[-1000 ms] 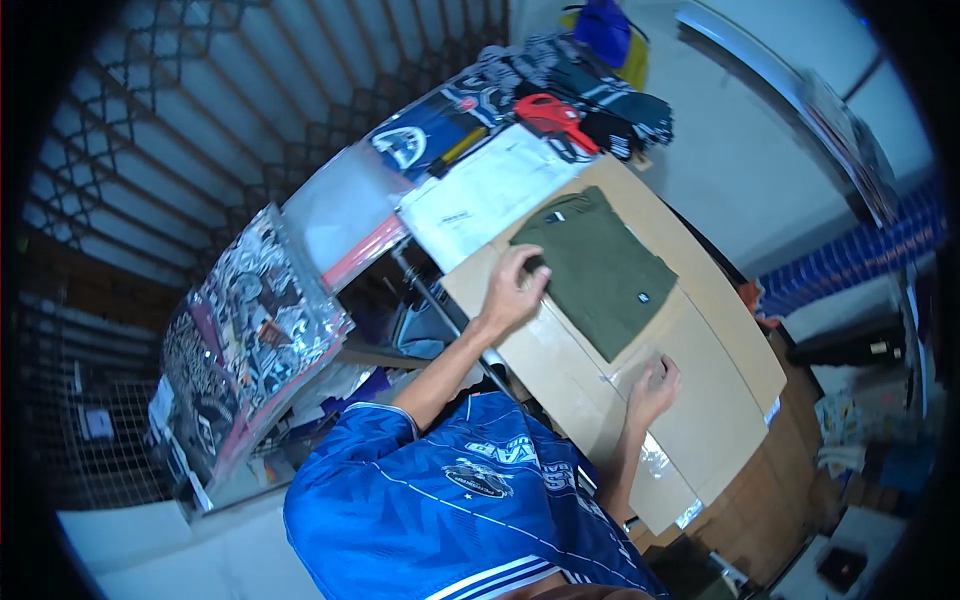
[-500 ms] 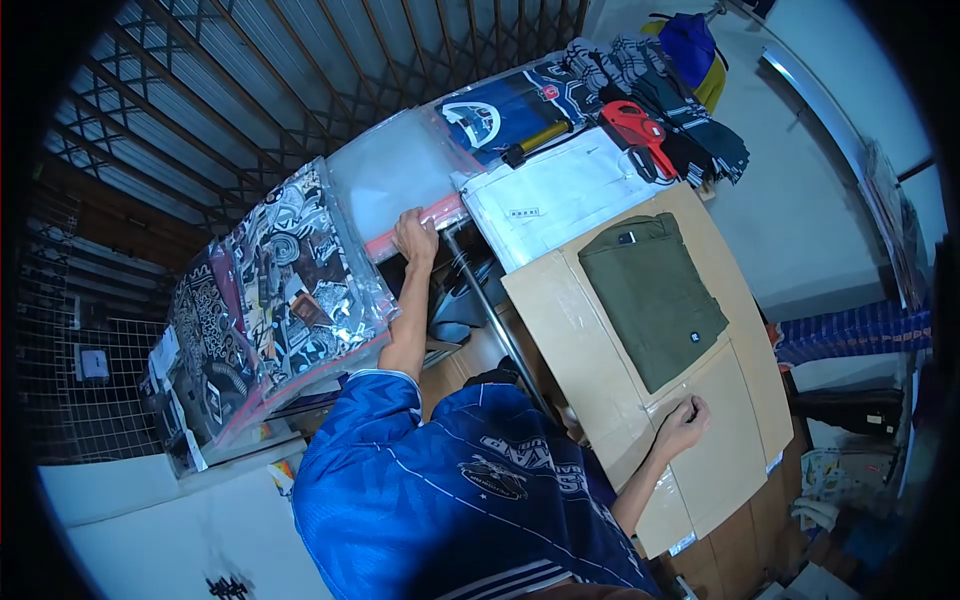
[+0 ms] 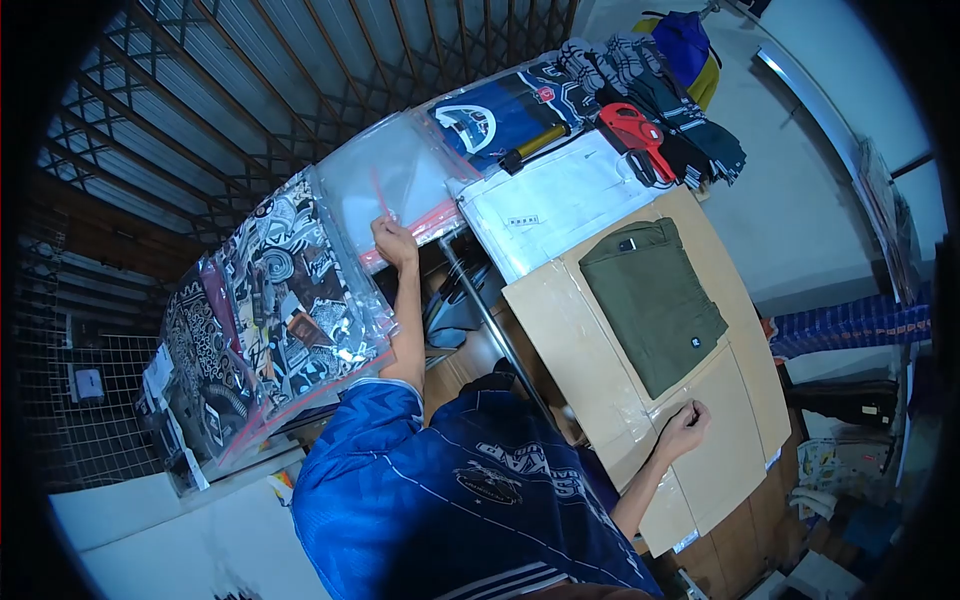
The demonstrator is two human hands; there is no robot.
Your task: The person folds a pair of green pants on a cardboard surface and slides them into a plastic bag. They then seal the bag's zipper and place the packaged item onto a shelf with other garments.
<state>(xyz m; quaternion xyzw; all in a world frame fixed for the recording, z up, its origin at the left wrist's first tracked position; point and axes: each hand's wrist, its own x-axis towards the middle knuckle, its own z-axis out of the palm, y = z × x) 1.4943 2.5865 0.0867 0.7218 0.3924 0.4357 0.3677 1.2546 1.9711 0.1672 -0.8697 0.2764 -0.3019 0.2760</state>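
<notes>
My left hand (image 3: pixel 394 242) pinches the edge of a clear plastic zip bag (image 3: pixel 400 160) with a red-pink closure strip. The pinched edge is lifted and slants up from the fingers, while more red-pink strips lie flat just to the right of the hand. On the cardboard sheet (image 3: pixel 570 320) rests my right hand (image 3: pixel 686 430), its fingers curled in and nothing visible in them. Just above that hand lies a folded olive-green garment (image 3: pixel 655 305) with a small pale tag and a small round badge.
Left of the clear bags are bagged black-and-white patterned textiles (image 3: pixel 290 270). White paper sheets (image 3: pixel 550 205) lie behind the cardboard, with a red handheld tool (image 3: pixel 637 135) and a yellow-black tool (image 3: pixel 535 147) near them. A metal bar (image 3: pixel 490 320) crosses a gap before my body.
My left hand has drawn slightly left and now lifts one bag edge off the pile, its strip bent upward. My right hand and the green garment stay put.
</notes>
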